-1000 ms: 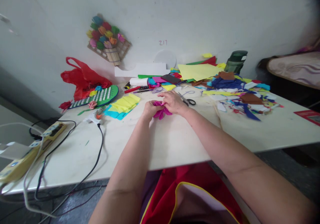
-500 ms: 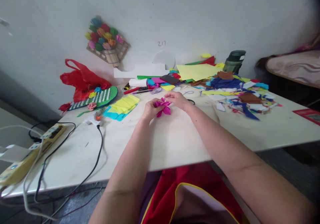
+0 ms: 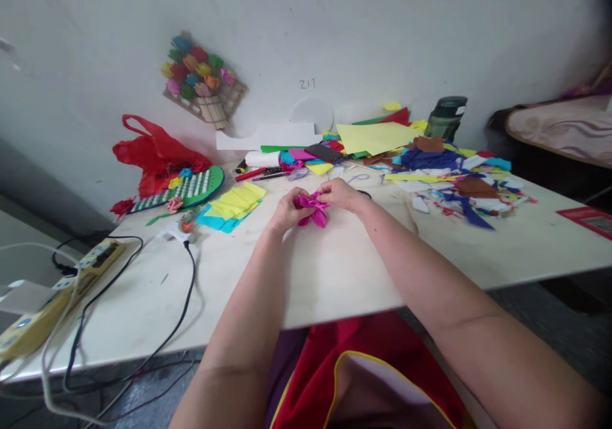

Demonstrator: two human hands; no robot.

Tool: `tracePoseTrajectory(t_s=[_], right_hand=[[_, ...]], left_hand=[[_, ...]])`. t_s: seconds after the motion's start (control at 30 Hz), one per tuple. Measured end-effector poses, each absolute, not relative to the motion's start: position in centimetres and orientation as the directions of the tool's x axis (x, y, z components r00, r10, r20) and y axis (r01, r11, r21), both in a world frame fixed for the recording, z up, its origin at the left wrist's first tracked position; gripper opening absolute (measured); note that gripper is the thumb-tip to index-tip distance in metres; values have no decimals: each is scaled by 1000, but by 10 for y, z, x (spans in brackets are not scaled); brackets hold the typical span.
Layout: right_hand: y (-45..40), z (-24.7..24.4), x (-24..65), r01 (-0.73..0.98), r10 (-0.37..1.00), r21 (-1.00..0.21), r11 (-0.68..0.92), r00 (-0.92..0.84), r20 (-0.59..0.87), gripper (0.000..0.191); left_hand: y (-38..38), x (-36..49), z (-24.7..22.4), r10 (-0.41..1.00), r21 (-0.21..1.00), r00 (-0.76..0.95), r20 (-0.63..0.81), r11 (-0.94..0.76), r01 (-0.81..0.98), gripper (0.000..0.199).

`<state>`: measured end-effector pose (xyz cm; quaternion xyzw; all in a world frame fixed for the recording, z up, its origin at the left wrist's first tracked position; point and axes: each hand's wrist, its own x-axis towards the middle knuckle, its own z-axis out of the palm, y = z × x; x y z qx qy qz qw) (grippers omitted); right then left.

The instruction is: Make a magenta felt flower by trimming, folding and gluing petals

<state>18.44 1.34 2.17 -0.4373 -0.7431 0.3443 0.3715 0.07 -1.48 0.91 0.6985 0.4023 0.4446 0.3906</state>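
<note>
A magenta flower [image 3: 315,213] with pointed petals, apparently of paper or cloth, is between my two hands just above the white table [image 3: 335,269]. My left hand [image 3: 287,211] grips it from the left, thumb across the petals. On its upper right side, the fingers of my right hand [image 3: 338,194] pinch a petal. My palms and fingers hide part of the flower's back. Left of my hands lie yellow sheets [image 3: 236,201] on top of blue sheets [image 3: 224,222].
A glue gun [image 3: 179,228] with a black cord lies at the left, near a yellow power strip [image 3: 62,295]. Behind are a red plastic bag [image 3: 153,155], pens [image 3: 268,174] and yellow paper [image 3: 377,138]. Coloured scraps [image 3: 473,193] and a green bottle [image 3: 447,118] are at the right.
My right hand has come down slightly onto the flower's upper right petals. My left hand keeps its grip, and the flower has tilted a little.
</note>
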Motion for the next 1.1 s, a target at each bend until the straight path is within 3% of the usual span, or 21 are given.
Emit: tracePoseTrajectory(t_s=[0.23, 0.5, 0.93, 1.1], right_hand=[[16, 21, 184, 449, 924, -816, 364, -285, 256, 9], [17, 20, 184, 485, 926, -798, 359, -293, 239, 13], [8, 27, 182, 365, 935, -884, 292, -302, 185, 3], [7, 31, 186, 333, 893, -885, 327, -416, 173, 24]], left_hand=[[-16, 0, 12, 893, 876, 277, 355, -421, 235, 41], [-12, -1, 12, 835, 787, 297, 464, -542, 295, 25], [-14, -4, 14, 823, 837, 340, 455, -525, 152, 12], [-15, -4, 15, 835, 864, 352, 423, -489, 122, 17]])
